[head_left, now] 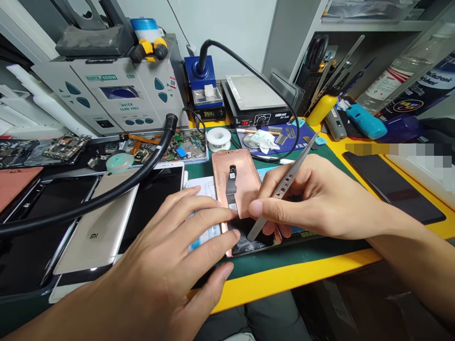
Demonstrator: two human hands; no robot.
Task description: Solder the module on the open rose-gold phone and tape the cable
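A copper-pink phone housing (247,173) lies on the green mat, its inner side up. A dark ribbon cable (231,185) runs along it, and a black section (245,246) fills the end nearest me. My left hand (185,241) is open, fingers spread, with its fingertips at the housing's left edge and near end. Pinched in my right hand (309,203) is a pair of metal tweezers (284,184) with holes along the arms. Their lower end is at the black section. Whether they grip anything there, I cannot tell.
Several phones and a gold back cover (94,225) lie at left, crossed by a black hose (142,177). Behind stand a rework station (117,94), a soldering unit (201,76) and a heating plate (256,92). A solder spool (218,139) and dark phone (391,187) flank the housing.
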